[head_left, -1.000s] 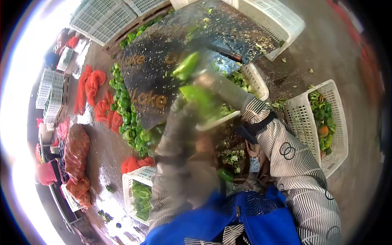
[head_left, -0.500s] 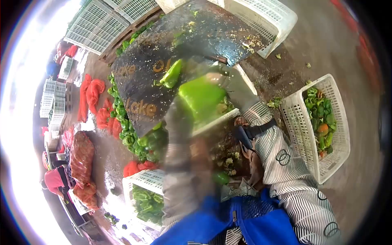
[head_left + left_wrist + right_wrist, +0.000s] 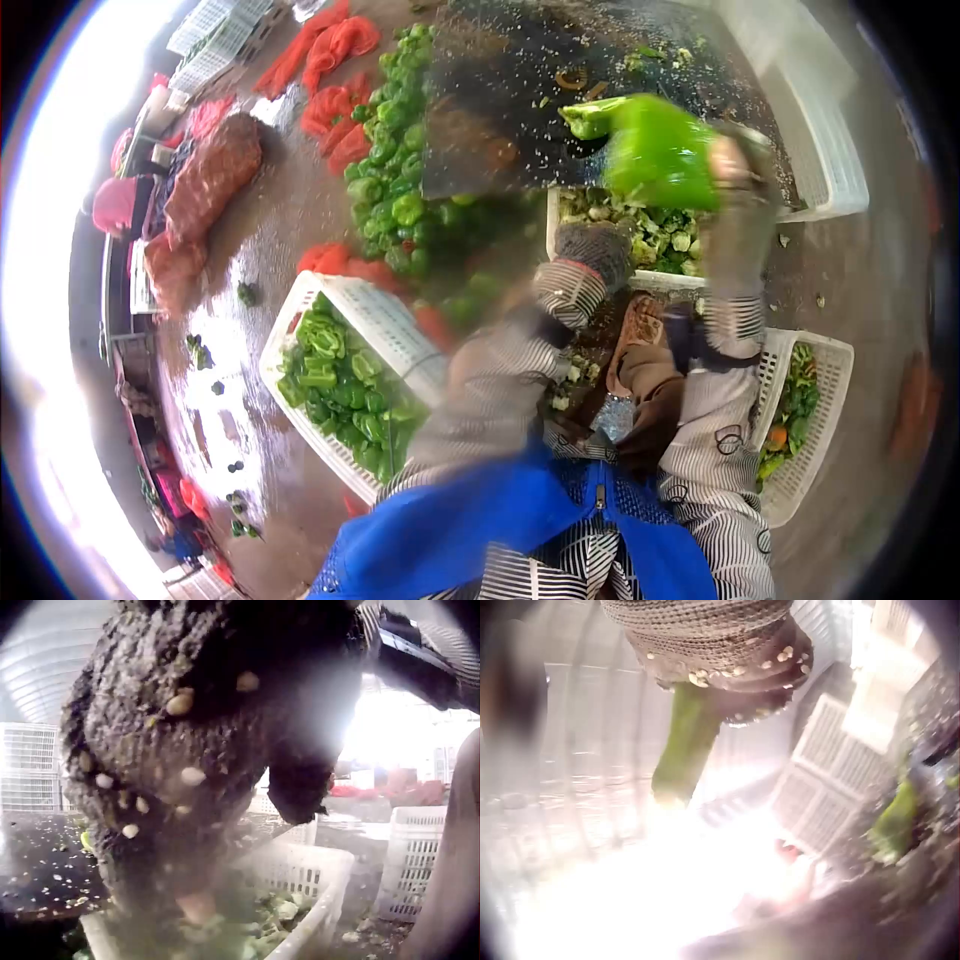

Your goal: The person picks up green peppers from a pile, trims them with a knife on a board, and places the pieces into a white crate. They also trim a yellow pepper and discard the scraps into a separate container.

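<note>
My gloved right hand [image 3: 738, 165] grips a large bright green bell pepper [image 3: 660, 150], blurred, above the near right edge of the dark board [image 3: 480, 100]. In the right wrist view a green strip of this pepper [image 3: 686, 742] hangs below the seed-flecked glove. A smaller green pepper piece [image 3: 588, 120] shows just left of the held one. My left hand [image 3: 592, 250], in a dark knit glove stuck with pale seeds, points down over the white crate of pepper scraps [image 3: 330, 874]. Its thumb stands apart from the fingers, and nothing shows between them.
Whole green peppers [image 3: 395, 160] lie heaped left of the board. A white crate [image 3: 385, 320] of cut peppers stands at my left, another crate [image 3: 835, 400] of mixed peppers at my right. Red net bags [image 3: 335, 50] lie on the wet floor; a large white crate [image 3: 830, 130] stands beyond the board.
The head view has turned, shifting the scene. My left hand has let go of the large pepper and moved over the scrap crate. The right hand has carried the pepper away from it.
</note>
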Action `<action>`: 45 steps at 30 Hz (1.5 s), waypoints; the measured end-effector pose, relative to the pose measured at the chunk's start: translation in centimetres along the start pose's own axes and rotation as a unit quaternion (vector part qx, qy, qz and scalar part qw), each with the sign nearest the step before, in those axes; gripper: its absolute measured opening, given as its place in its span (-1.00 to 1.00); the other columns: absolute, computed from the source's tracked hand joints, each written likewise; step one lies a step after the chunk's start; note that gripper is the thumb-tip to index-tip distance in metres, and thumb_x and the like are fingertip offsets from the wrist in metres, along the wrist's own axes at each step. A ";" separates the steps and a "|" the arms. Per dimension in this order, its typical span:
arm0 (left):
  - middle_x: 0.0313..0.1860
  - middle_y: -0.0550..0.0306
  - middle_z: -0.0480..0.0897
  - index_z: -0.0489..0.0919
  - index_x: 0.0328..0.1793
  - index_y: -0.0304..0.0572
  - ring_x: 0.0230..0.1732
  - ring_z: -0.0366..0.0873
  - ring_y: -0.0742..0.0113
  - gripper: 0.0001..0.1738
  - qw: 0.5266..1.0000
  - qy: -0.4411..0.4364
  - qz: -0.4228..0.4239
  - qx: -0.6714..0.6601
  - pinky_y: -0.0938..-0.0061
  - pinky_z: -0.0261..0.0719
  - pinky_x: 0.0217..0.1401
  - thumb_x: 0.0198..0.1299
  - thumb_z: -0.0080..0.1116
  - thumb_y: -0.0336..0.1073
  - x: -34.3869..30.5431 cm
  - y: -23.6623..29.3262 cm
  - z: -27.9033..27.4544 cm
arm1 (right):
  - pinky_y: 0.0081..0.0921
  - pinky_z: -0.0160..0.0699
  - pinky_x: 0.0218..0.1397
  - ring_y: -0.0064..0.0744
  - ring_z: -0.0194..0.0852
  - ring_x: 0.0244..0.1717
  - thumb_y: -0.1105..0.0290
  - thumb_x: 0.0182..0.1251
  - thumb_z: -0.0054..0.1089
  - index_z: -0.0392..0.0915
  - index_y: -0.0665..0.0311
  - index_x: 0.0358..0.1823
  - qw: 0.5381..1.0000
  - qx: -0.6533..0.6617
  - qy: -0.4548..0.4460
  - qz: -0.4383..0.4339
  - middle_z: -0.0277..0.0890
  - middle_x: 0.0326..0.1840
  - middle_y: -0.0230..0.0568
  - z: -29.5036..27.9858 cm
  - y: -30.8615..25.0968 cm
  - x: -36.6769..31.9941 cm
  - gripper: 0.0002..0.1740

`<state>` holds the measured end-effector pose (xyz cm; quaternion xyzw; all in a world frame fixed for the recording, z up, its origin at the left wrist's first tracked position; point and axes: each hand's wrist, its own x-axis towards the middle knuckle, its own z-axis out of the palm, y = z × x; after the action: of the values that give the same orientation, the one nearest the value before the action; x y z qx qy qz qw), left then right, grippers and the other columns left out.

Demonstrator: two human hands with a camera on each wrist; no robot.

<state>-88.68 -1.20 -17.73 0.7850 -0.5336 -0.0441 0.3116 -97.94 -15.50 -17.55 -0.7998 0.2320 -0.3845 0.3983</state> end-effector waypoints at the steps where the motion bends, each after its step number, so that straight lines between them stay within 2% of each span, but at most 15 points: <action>1: 0.25 0.08 0.53 0.53 0.23 -0.04 0.26 0.48 0.11 -0.53 1.000 -0.010 -0.008 -0.008 0.20 0.47 0.30 0.26 0.13 -0.02 -0.5 -0.2 -0.4 | -0.42 0.64 -0.02 -0.32 0.57 -0.11 0.28 0.40 0.14 0.53 0.25 0.13 0.996 0.026 -0.085 -0.028 0.59 -0.07 -0.13 0.7 -1.5 -1.4 -0.66; 5: 0.22 0.09 0.56 0.56 0.21 -0.02 0.21 0.52 0.13 -0.57 0.998 -0.053 -0.038 0.016 0.22 0.53 0.23 0.26 0.12 -0.05 -0.9 -1.0 -2.3 | -0.32 0.58 0.10 -0.20 0.58 -0.05 0.20 0.37 0.17 0.53 0.37 0.11 0.890 0.198 -0.380 -0.154 0.58 -0.03 -0.01 5.9 -13.0 0.2 -0.57; 9: 0.20 0.10 0.59 0.58 0.18 0.01 0.16 0.57 0.14 -0.60 0.988 -0.099 -0.082 0.087 0.25 0.59 0.15 0.27 0.11 -0.08 1.3 -2.1 -3.4 | -0.27 0.53 0.20 -0.14 0.58 0.01 0.14 0.35 0.18 0.53 0.40 0.12 0.954 -0.043 -0.259 -0.146 0.59 0.01 0.06 9.8 -7.7 6.9 -0.51; 11: 0.18 0.11 0.60 0.59 0.16 0.02 0.13 0.59 0.15 -0.62 0.976 -0.139 -0.107 0.125 0.26 0.61 0.11 0.27 0.11 -0.09 2.6 -2.9 -4.0 | -0.28 0.50 0.24 -0.13 0.56 0.06 0.18 0.35 0.18 0.56 0.33 0.11 0.962 -0.054 -0.262 0.053 0.60 -0.01 0.05 10.5 -2.1 11.5 -0.56; 14: 0.16 0.12 0.63 0.61 0.14 0.03 0.09 0.62 0.16 -0.64 0.962 -0.173 -0.140 0.157 0.28 0.66 0.05 0.27 0.10 -0.11 3.8 -3.7 -4.6 | -0.32 0.57 0.15 -0.13 0.60 -0.02 0.30 0.36 0.12 0.58 0.26 0.11 0.937 -0.235 -0.258 0.002 0.61 -0.04 0.04 9.9 2.5 14.4 -0.65; 16: 0.26 0.29 0.58 0.70 0.03 0.17 0.27 0.52 0.32 -0.73 0.979 -0.068 -0.156 0.108 0.37 0.65 0.13 0.29 0.07 -0.16 3.6 -4.6 -4.3 | -0.30 0.60 0.10 -0.15 0.62 -0.03 0.41 0.31 0.09 0.61 0.21 0.07 0.869 -0.377 -0.317 -0.052 0.60 0.00 -0.01 11.1 6.1 14.9 -0.68; 19: 0.21 0.26 0.60 0.70 0.02 0.15 0.23 0.54 0.29 -0.74 0.984 -0.025 -0.151 0.093 0.35 0.66 0.08 0.29 0.05 -0.18 2.9 -5.8 -3.4 | -0.15 0.39 0.28 -0.13 0.46 0.22 0.52 0.18 0.10 0.52 0.19 0.00 0.845 -0.406 -0.344 0.060 0.48 0.14 -0.09 13.3 11.2 13.8 -0.68; 22: 0.10 0.15 0.62 0.66 0.06 0.04 0.16 0.56 0.24 -0.70 0.987 0.039 -0.136 0.078 0.29 0.66 0.03 0.25 0.10 -0.16 2.6 -7.1 -1.9 | -0.14 0.41 0.24 -0.05 0.47 0.17 0.49 0.14 0.20 0.50 0.22 0.04 0.867 -0.361 -0.342 -0.034 0.47 0.08 -0.06 12.6 12.6 11.8 -0.62; 25: 0.00 0.03 0.63 0.59 0.16 -0.05 0.08 0.59 0.17 -0.58 0.978 0.197 -0.053 0.031 0.22 0.63 0.01 0.20 0.17 -0.11 3.2 -9.0 -0.3 | -0.19 0.45 0.19 -0.05 0.46 0.12 0.47 0.09 0.28 0.49 0.28 0.08 0.836 -0.246 -0.479 -0.104 0.47 0.04 -0.01 10.5 10.0 10.9 -0.55; 27: 0.00 -0.07 0.63 0.50 0.23 -0.17 0.08 0.59 0.09 -0.42 0.975 0.182 -0.027 0.129 0.23 0.59 0.08 0.16 0.27 -0.01 3.3 -7.6 -1.4 | -0.21 0.47 0.19 -0.03 0.46 0.08 0.47 0.05 0.30 0.47 0.36 0.16 0.777 -0.200 -0.596 -0.023 0.50 0.04 0.03 6.9 4.8 10.7 -0.45; 31: -0.02 0.03 0.66 0.53 0.17 -0.18 -0.05 0.66 0.07 -0.44 0.994 0.021 -0.062 -0.087 0.31 0.65 0.01 0.11 0.42 -0.10 3.0 -5.0 -3.0 | -0.41 0.42 -0.12 -0.33 0.44 -0.22 0.02 -0.02 0.51 0.53 0.48 -0.12 0.821 -0.034 -0.570 -0.014 0.44 -0.31 -0.13 -0.9 0.7 8.8 -0.34; 35: 0.00 -0.09 0.65 0.48 0.21 -0.23 0.00 0.64 0.03 -0.37 0.940 -0.082 -0.045 -0.328 0.27 0.62 0.06 0.14 0.37 0.00 3.9 -3.8 -2.2 | -0.47 0.39 -0.14 -0.46 0.39 -0.25 -0.06 -0.09 0.53 0.54 0.44 -0.12 0.862 0.067 -0.492 0.100 0.38 -0.34 -0.26 -4.6 -1.0 6.4 -0.28; 38: 0.02 -0.15 0.64 0.45 0.23 -0.26 0.03 0.63 0.01 -0.33 0.886 -0.144 -0.037 -0.440 0.24 0.60 0.09 0.16 0.34 0.05 4.5 -3.1 -0.1 | -0.56 0.45 -0.05 -0.54 0.46 -0.16 0.16 0.13 0.43 0.59 0.37 -0.12 0.927 0.133 -0.321 0.137 0.53 -0.21 -0.34 -5.2 0.7 5.1 -0.56; 40: -0.01 -0.10 0.65 0.45 0.23 -0.26 -0.05 0.66 0.17 -0.36 0.809 -0.060 -0.099 -0.577 0.31 0.64 -0.03 0.15 0.36 -0.03 4.8 -2.4 1.8 | -0.57 0.49 0.02 -0.56 0.49 -0.09 0.28 0.34 0.25 0.59 0.33 0.02 0.948 0.209 -0.155 0.183 0.58 -0.10 -0.28 -4.5 2.5 4.2 -0.67; 45: 0.06 -0.08 0.63 0.28 0.41 -0.39 0.00 0.64 0.28 -0.27 0.830 0.006 -0.177 -0.528 0.38 0.65 0.02 0.23 0.32 -0.17 5.4 1.1 2.9 | -0.55 0.56 -0.04 -0.54 0.54 -0.12 0.21 0.46 0.10 0.52 0.34 0.11 0.944 0.304 0.023 0.124 0.57 -0.12 -0.28 -3.5 5.7 4.1 -0.63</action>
<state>-88.44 -7.40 -17.99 0.5821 -0.2784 -0.3690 0.6690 -98.66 -23.10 -19.08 -0.5968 0.2104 -0.4027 0.6613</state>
